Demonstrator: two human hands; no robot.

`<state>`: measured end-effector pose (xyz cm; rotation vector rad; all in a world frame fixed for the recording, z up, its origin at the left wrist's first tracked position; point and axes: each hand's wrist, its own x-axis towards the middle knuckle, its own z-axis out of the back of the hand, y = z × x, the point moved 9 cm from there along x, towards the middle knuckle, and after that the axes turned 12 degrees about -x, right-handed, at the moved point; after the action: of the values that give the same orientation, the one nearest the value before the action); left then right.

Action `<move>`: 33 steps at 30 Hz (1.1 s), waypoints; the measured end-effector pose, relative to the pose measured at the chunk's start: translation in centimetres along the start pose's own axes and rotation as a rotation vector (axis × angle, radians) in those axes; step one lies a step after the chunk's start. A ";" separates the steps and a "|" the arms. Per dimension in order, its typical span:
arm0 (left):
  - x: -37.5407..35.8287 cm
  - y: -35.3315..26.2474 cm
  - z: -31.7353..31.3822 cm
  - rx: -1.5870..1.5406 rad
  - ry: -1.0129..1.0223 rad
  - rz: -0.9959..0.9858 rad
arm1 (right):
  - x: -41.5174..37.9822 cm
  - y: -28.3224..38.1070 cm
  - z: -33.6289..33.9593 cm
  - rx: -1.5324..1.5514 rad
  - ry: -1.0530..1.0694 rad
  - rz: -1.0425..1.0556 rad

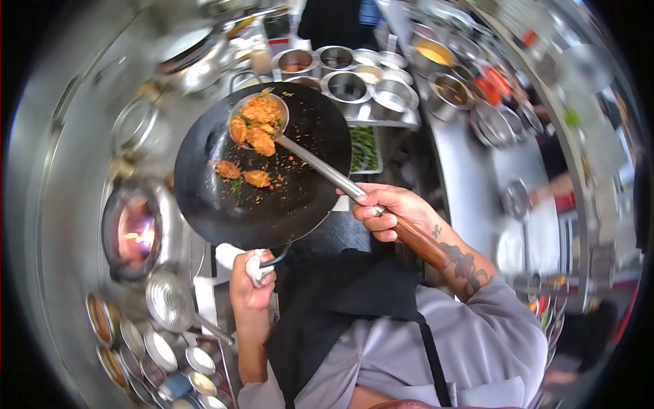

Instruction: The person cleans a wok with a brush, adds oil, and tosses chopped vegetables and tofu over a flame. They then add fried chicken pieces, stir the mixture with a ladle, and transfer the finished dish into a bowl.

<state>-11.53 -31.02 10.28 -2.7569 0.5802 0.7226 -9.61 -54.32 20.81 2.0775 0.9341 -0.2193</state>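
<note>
My left hand (253, 279) is closed around the handle of a black wok (300, 198), with a white cloth (259, 267) between palm and metal. In my right hand (385, 208) is a long ladle (317, 163) with a wooden handle end, gripped where the metal shaft meets the wood. The ladle's round bowl is over the far left part of the wok and holds several golden fried pieces (260, 126). Two more fried pieces (256, 178) lie on the wok's surface below it, among green bits and scattered crumbs.
A lit burner (139, 235) flames left of the wok. Below it lies a perforated strainer (170, 300) near several seasoning bowls (161, 351). Metal pots (346, 87) line the far shelf, with a tray of chopped greens (364, 148) underneath. Another person's arm (553, 187) reaches over the right counter (470, 184).
</note>
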 end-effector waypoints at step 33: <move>5.3 15.3 -8.2 0.518 0.030 0.844 | -35.6 -24.9 17.4 0.360 -1.522 0.703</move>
<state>-10.48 -49.00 12.70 -1.9840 1.6992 0.5527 -49.11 -77.14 10.35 1.6650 -0.7652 -1.3624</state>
